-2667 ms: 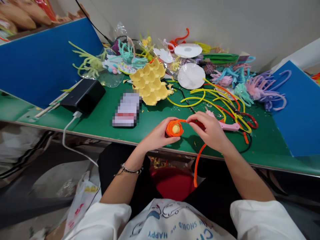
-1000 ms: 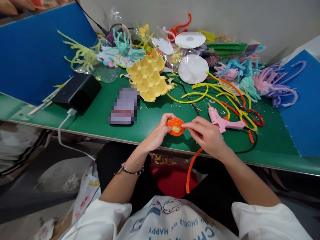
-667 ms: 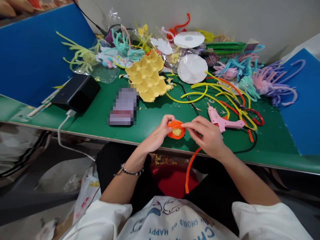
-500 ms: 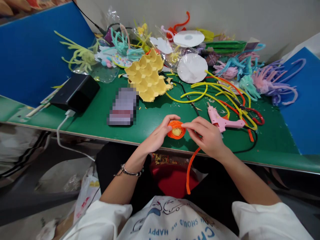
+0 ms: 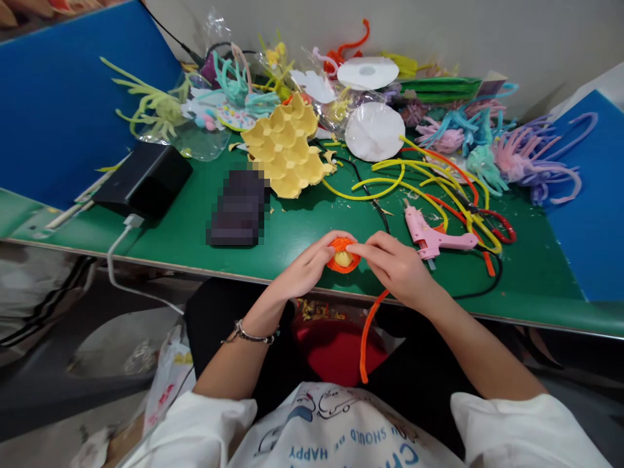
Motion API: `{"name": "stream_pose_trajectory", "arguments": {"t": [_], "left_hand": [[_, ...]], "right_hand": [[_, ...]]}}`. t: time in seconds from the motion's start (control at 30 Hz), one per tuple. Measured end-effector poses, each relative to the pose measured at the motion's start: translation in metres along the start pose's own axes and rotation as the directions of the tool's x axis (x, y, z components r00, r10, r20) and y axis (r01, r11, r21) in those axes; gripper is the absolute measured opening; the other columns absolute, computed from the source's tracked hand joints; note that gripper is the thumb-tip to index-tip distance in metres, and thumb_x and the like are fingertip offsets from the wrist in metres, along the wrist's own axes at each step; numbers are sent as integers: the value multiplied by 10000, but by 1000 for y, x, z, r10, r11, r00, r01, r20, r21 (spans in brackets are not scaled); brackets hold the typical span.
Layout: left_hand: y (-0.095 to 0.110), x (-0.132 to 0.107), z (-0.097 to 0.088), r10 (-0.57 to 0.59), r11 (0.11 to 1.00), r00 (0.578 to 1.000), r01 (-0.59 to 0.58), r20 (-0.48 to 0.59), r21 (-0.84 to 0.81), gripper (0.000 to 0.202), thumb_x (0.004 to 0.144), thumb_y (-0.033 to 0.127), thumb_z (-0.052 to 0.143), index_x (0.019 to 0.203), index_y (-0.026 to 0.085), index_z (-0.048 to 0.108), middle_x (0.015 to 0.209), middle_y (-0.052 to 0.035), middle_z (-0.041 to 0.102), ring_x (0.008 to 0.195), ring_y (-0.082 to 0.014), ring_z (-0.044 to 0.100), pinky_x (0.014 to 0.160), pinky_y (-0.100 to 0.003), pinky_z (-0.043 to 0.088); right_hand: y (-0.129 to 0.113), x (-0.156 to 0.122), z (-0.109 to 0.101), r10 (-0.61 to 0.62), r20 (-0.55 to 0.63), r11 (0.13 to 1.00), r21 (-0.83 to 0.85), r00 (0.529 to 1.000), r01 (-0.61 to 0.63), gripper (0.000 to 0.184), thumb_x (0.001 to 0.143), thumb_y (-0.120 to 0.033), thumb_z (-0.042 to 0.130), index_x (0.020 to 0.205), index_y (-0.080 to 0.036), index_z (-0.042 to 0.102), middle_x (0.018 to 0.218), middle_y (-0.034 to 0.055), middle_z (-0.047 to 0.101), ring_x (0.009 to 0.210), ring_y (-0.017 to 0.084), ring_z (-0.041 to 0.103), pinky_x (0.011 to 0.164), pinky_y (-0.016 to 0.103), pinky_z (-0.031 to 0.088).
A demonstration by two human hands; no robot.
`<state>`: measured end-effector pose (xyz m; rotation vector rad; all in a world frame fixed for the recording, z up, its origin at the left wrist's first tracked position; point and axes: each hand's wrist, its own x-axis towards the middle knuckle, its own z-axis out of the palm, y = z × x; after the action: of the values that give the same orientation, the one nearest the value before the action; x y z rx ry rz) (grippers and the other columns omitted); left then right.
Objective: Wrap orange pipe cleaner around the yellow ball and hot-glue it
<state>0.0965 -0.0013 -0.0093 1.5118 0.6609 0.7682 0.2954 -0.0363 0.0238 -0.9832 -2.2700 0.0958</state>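
Observation:
My left hand (image 5: 305, 266) grips a small orange coil (image 5: 342, 257) of fuzzy pipe cleaner wound round a yellow centre, just above the near edge of the green table (image 5: 190, 221). My right hand (image 5: 394, 265) pinches the orange pipe cleaner at the coil's top right. Its loose tail (image 5: 366, 338) hangs down past the table edge over my lap. Both hands have their fingers closed round the piece.
A pink glue gun (image 5: 431, 237) lies right of my hands, with yellow and red pipe cleaners (image 5: 429, 182) behind it. A yellow egg tray (image 5: 287, 149), a phone (image 5: 236, 208), a black power bank (image 5: 143, 179) and heaps of coloured craft pieces fill the back. Blue boards stand at both sides.
The right hand has carried the pipe cleaner round the coil, from its right side to its top. The phone screen has gone dark. The view has shifted slightly.

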Motion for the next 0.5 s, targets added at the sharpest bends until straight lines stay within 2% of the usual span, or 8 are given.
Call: {"name": "stream_pose_trajectory", "arguments": {"t": [0.13, 0.27, 0.4, 0.5], "left_hand": [[-1, 2, -1, -28, 998, 999, 29, 18, -47, 393, 933, 309, 372, 1237, 183, 587, 1320, -71, 591, 1198, -227, 519, 1127, -380, 298], [0, 3, -2, -74, 995, 997, 76, 33, -60, 418, 927, 358, 408, 1259, 197, 606, 1365, -65, 593, 1269, -248, 505, 1136, -389, 311], [6, 2, -3, -104, 994, 993, 103, 47, 20, 439, 933, 435, 454, 1247, 184, 629, 1335, -85, 633, 1301, -266, 507, 1138, -378, 330], [9, 3, -3, -78, 994, 995, 72, 67, 80, 476, 929, 498, 467, 1223, 164, 638, 1275, -99, 665, 1222, -260, 558, 1079, -358, 398]], "right_hand": [[2, 1, -1, 7, -9, 997, 75, 1000, -7, 379, 976, -104, 406, 1225, -249, 653, 847, 25, 563, 753, 118, 580, 678, 212, 506], [2, 3, -3, -7, -39, 993, 119, 999, 11, 386, 964, -93, 430, 1228, -270, 649, 850, 21, 564, 761, 120, 579, 674, 210, 503], [2, 2, -4, -18, -20, 996, 87, 1000, 20, 388, 960, -91, 423, 1215, -266, 657, 841, 23, 563, 747, 125, 576, 653, 213, 496], [4, 1, -5, -8, -6, 999, 47, 1000, 8, 361, 966, -109, 420, 1178, -261, 670, 843, 26, 573, 743, 129, 579, 654, 223, 500]]}}
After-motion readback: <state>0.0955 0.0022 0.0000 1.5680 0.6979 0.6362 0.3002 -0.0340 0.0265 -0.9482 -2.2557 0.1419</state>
